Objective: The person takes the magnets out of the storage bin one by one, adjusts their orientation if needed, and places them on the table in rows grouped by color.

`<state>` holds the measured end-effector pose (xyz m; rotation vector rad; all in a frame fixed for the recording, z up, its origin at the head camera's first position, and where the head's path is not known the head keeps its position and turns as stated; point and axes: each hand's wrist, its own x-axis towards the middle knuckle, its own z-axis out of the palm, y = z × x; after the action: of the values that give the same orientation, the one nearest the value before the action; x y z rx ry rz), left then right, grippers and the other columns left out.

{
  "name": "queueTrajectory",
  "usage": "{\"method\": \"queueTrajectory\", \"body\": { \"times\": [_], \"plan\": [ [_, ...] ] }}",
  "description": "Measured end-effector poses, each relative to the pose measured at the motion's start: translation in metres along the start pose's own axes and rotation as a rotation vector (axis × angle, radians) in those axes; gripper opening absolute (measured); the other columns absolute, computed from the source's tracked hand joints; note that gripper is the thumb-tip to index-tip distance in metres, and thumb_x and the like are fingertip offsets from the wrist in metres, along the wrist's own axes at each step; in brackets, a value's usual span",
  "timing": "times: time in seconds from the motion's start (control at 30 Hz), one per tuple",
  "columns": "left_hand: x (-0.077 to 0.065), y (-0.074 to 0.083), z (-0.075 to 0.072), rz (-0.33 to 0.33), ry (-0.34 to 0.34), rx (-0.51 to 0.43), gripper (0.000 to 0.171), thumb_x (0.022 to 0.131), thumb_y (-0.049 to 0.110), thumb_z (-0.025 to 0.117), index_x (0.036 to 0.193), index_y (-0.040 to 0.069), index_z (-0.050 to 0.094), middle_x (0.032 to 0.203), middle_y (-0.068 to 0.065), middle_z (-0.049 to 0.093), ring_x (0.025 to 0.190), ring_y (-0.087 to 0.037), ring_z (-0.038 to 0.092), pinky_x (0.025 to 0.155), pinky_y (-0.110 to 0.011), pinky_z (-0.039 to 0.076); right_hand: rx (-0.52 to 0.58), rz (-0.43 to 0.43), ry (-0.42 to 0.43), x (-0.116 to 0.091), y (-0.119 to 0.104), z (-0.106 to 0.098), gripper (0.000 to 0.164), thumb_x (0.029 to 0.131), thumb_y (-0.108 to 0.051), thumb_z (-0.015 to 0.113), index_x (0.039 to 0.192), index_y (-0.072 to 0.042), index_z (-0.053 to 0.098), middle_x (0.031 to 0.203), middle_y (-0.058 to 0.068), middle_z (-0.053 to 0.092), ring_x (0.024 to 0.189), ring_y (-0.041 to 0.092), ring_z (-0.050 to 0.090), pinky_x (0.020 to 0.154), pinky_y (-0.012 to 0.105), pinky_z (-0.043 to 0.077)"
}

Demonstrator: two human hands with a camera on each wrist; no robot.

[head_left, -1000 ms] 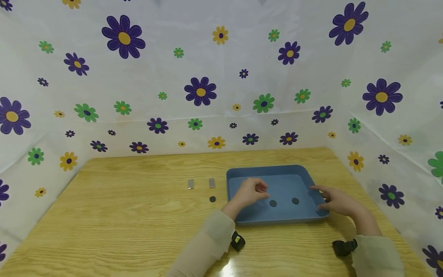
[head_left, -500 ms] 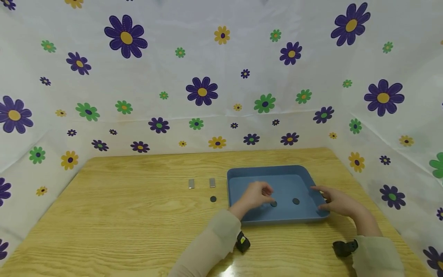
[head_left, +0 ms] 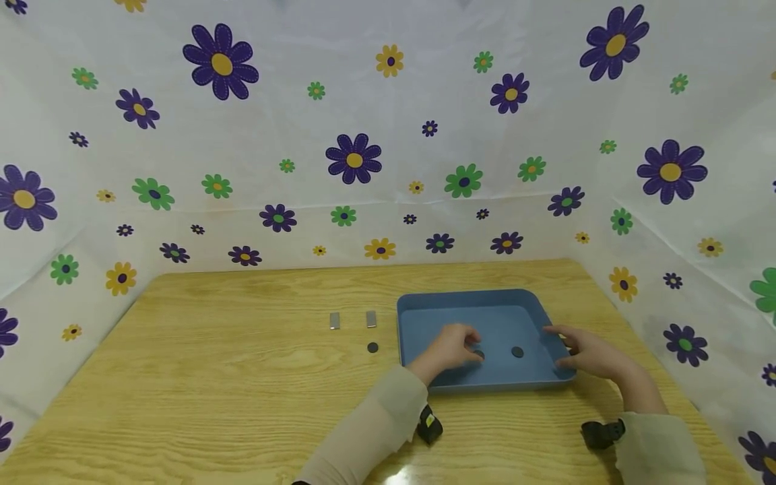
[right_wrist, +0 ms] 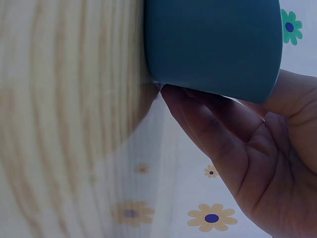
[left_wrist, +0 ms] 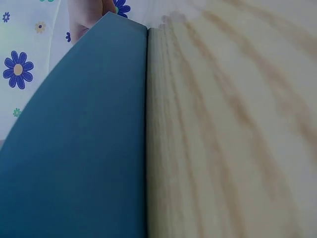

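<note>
Blue and shallow, a rectangular tray (head_left: pixel 497 323) is gripped by the right hand (head_left: pixel 591 351), apparently for steadiness; inside, a dark round disc (head_left: pixel 479 353) is partly covered by the left hand (head_left: pixel 450 347), any pinch unclear.

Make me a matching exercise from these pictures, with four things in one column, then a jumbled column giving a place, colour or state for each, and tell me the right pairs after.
Things
1. tray
2. left hand
3. right hand
4. silver rectangles

Places, colours, states
A. gripping the wall at the tray's right end
B. lying on the wooden table, left of the tray
C. plain blue
D. over the tray, fingers at a dark disc

Pairs: 1-C, 2-D, 3-A, 4-B
</note>
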<state>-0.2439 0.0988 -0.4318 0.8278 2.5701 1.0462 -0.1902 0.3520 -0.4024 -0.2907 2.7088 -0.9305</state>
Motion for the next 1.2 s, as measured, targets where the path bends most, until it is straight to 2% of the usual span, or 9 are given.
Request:
{"method": "queueTrajectory", "body": {
  "times": [0.17, 0.4, 0.57, 0.83, 1.03, 1.2],
  "plan": [
    [0.0011, -0.0024, 0.0019, -0.001, -0.019, 0.067, 0.032, 0.075, 0.015, 0.072, 0.104, 0.006, 0.062, 0.095, -0.002, 0.057, 0.074, -0.007, 0.054, 0.064, -0.017, 0.044, -0.004, -0.003, 0.0, 0.0001, 0.0006, -0.0004, 0.062, 0.076, -0.005, 0.066, 0.129, 0.007, 0.036, 0.126, 0.039, 0.03, 0.11, 0.054, 0.034, 0.08, 0.054, 0.04],
    [0.0016, -0.0037, 0.0038, 0.024, -0.021, 0.182, 0.03, 0.077, 0.022, 0.07, 0.104, 0.011, 0.063, 0.086, 0.002, 0.048, 0.067, -0.006, 0.044, 0.06, -0.018, 0.04, -0.012, -0.004, 0.005, 0.0004, 0.0003, -0.0011, 0.062, 0.076, -0.005, 0.066, 0.129, 0.007, 0.037, 0.126, 0.039, 0.03, 0.11, 0.054, 0.034, 0.081, 0.054, 0.04],
    [0.0011, -0.0037, 0.0045, 0.033, -0.019, 0.218, 0.026, 0.077, 0.024, 0.07, 0.1, 0.014, 0.064, 0.084, 0.003, 0.047, 0.066, -0.005, 0.043, 0.059, -0.018, 0.039, -0.021, -0.007, 0.004, 0.0007, 0.0007, -0.0014, 0.062, 0.076, -0.006, 0.067, 0.129, 0.007, 0.037, 0.126, 0.038, 0.031, 0.109, 0.054, 0.034, 0.081, 0.054, 0.04],
    [0.0003, -0.0045, 0.005, 0.029, -0.026, 0.195, 0.019, 0.076, 0.022, 0.07, 0.093, 0.016, 0.065, 0.085, 0.003, 0.047, 0.064, -0.003, 0.045, 0.058, -0.017, 0.039, -0.008, 0.007, -0.001, 0.0005, 0.002, 0.0006, 0.063, 0.076, -0.007, 0.067, 0.13, 0.006, 0.037, 0.127, 0.038, 0.029, 0.11, 0.054, 0.033, 0.082, 0.055, 0.039],
    [-0.0012, -0.0042, 0.0044, 0.03, -0.024, 0.19, 0.014, 0.076, 0.02, 0.071, 0.088, 0.016, 0.065, 0.08, 0.005, 0.044, 0.065, -0.005, 0.042, 0.058, -0.018, 0.038, -0.014, 0.001, 0.005, -0.0001, 0.0014, 0.001, 0.063, 0.076, -0.007, 0.067, 0.13, 0.006, 0.037, 0.127, 0.039, 0.03, 0.11, 0.054, 0.034, 0.081, 0.055, 0.039],
    [-0.0012, -0.0039, 0.004, 0.028, -0.027, 0.176, 0.011, 0.076, 0.018, 0.071, 0.083, 0.015, 0.063, 0.075, 0.008, 0.047, 0.068, -0.005, 0.041, 0.06, -0.018, 0.037, -0.005, -0.003, 0.005, -0.0011, -0.0008, 0.0005, 0.063, 0.076, -0.005, 0.066, 0.129, 0.007, 0.036, 0.127, 0.039, 0.03, 0.11, 0.054, 0.033, 0.081, 0.054, 0.039]
  ]
}}
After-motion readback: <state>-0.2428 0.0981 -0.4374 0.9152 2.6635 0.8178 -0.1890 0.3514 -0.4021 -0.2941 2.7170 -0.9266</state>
